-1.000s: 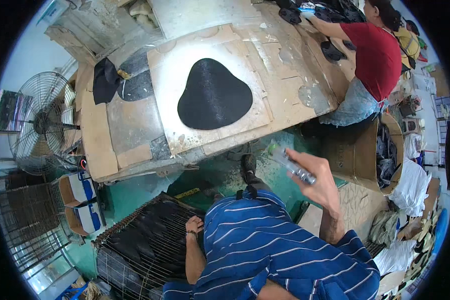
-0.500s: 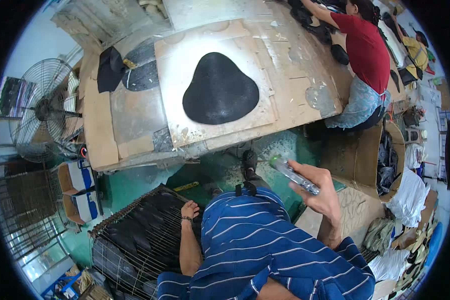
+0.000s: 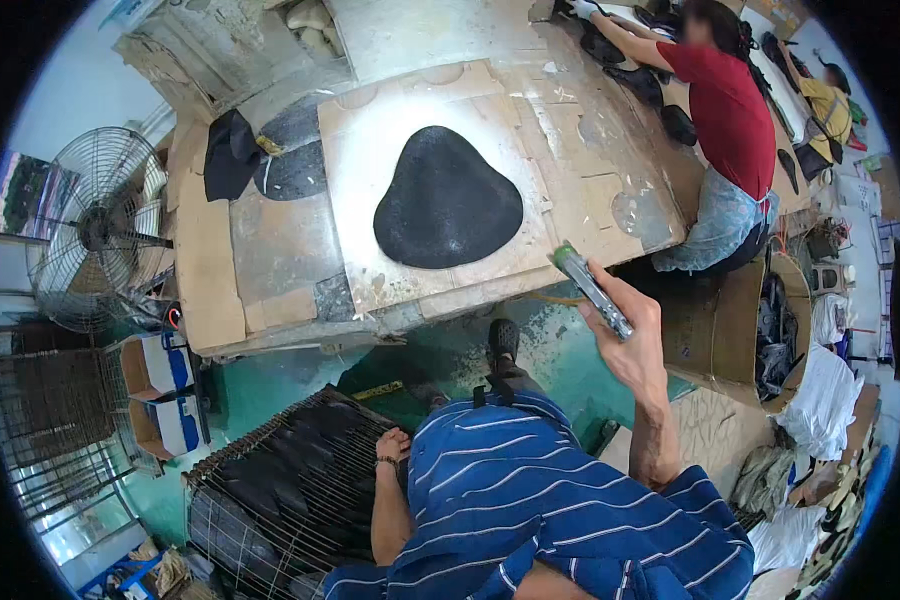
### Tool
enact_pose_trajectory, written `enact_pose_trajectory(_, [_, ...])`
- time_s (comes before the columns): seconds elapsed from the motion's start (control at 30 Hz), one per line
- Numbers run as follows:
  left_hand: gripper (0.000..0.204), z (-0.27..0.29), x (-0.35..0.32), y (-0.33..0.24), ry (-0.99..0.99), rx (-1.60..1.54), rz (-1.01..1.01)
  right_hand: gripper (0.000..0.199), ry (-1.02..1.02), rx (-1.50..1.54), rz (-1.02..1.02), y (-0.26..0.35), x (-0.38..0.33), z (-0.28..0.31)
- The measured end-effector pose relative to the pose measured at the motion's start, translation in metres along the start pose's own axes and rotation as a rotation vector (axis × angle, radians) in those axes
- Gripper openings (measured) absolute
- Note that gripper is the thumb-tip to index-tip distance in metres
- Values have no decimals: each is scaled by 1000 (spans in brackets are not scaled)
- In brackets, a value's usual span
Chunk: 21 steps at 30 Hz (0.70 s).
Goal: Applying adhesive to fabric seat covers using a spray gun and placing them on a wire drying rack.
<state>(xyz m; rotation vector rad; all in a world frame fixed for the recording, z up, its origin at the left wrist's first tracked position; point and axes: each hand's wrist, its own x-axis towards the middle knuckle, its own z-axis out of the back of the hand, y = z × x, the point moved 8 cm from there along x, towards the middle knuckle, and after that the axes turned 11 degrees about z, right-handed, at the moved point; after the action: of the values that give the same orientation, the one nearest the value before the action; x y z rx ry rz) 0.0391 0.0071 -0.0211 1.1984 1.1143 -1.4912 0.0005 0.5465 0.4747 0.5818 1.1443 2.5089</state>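
Note:
My right hand [image 3: 628, 318] is closed round a slim silvery tool [image 3: 595, 290] with a green tip, raised by the table's near edge and pointing up and left. What kind of tool it is does not show clearly. A thin brownish line, perhaps a hose, runs close to it. On a pale board [image 3: 440, 288] lies a black rounded triangular piece [image 3: 448, 200], flat and slightly glossy, apart from the tool. Low on the left, my left hand [image 3: 393, 445] has its fingers bent at the edge of a wire rack [image 3: 300, 450] holding several black pieces; its fingertips are partly hidden.
The table [image 3: 280, 250] is covered with worn cardboard. A folded black piece [image 3: 230, 155] lies at its left. A wire-guarded fan [image 3: 95, 230] stands beyond that end. At right, a co-worker in red [image 3: 725, 110] reaches over black pieces, near a large carton [image 3: 710, 325].
My right hand has risen with the silvery tool, whose tip now overlaps the table's near edge in view. The whole view has shifted slightly. My left hand stays at the rack.

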Motion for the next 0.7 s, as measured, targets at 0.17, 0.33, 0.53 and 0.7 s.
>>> enact_pose_trajectory(0.17, [43,8,11,3,-40,34,-13,52,114,-154,9,10,-14,10])
enact_pose_trajectory(0.33, [42,4,20,-14,-29,72,-7,56,62,-57,48,25,-24,10])
enact_pose_trajectory(0.53, [44,-6,28,-44,-6,77,-51,63,95,-21,9,29,-40,17])
enact_pose_trajectory(0.7, [44,-19,29,-62,1,166,-68,60,269,-53,12,33,-54,19])
